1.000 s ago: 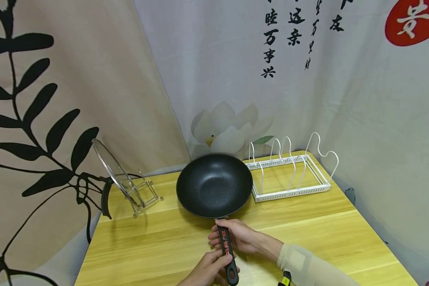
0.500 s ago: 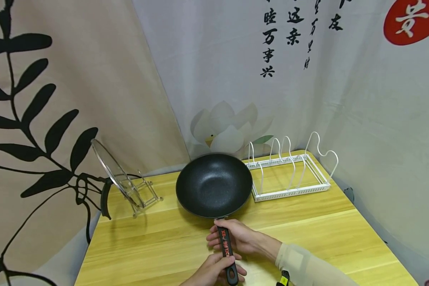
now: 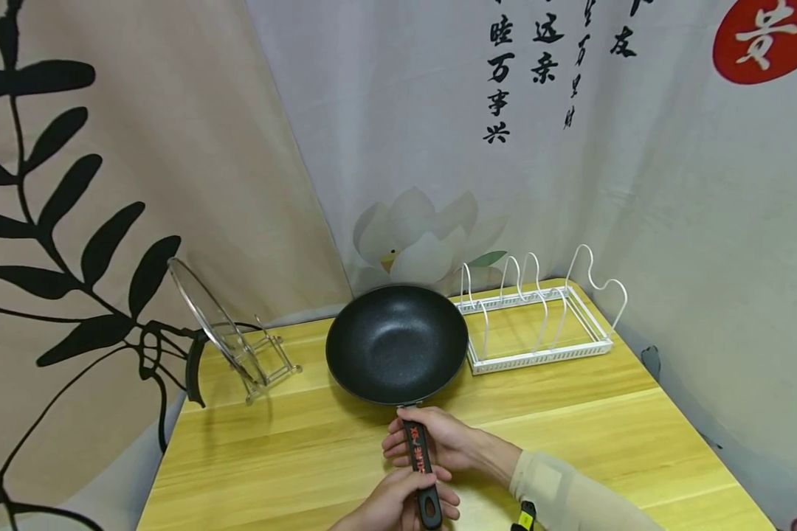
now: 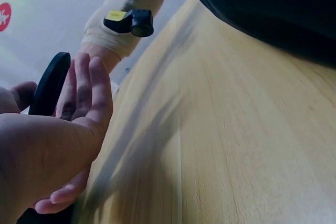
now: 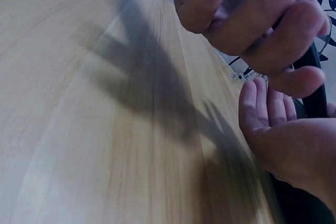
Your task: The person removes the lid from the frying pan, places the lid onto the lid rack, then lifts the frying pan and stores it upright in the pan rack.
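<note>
Face up in the head view is a black wok (image 3: 398, 343), its long black handle (image 3: 420, 450) with red lettering pointing toward me. My right hand (image 3: 448, 440) grips the handle close to the bowl, thumb on top and fingers curled beneath, as the right wrist view shows. Nearer the handle's end, my left hand (image 3: 398, 498) holds it under the thumb. The left fingers (image 4: 97, 90) stretch out past the handle, nearly straight, in the left wrist view. Shadows of hands and handle fall on the wooden table (image 4: 226, 129) below.
A white wire rack (image 3: 541, 361) with upright loops stands right behind the wok, overlapped by its rim. At left, a glass lid (image 3: 206, 310) with a black handle leans in a small metal stand (image 3: 275, 361). Printed curtains (image 3: 412, 110) hang behind the table.
My left fingers have straightened out under the handle, showing more on its right side. The wok and my right hand keep nearly the same place.
</note>
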The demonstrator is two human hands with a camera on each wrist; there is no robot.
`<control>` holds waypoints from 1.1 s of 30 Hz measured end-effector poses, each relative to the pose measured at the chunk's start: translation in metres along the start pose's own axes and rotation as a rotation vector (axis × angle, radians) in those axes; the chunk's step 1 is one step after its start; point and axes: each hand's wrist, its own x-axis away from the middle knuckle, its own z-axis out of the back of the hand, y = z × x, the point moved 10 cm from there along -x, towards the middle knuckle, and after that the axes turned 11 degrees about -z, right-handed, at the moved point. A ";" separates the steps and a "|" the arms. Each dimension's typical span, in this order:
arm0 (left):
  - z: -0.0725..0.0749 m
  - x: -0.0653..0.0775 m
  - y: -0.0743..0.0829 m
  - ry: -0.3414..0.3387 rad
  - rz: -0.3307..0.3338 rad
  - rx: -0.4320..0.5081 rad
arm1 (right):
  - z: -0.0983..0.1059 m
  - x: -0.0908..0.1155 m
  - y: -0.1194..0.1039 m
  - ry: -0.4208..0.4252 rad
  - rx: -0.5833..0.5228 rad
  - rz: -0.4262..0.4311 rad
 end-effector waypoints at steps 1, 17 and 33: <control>-0.001 0.000 0.000 -0.002 0.001 0.016 | 0.000 0.000 0.000 -0.002 -0.003 -0.001; -0.005 -0.002 0.002 -0.014 -0.018 0.095 | -0.001 -0.004 -0.001 -0.016 -0.043 0.003; -0.007 -0.001 0.001 0.061 0.004 0.118 | 0.001 -0.001 -0.001 0.082 -0.076 -0.024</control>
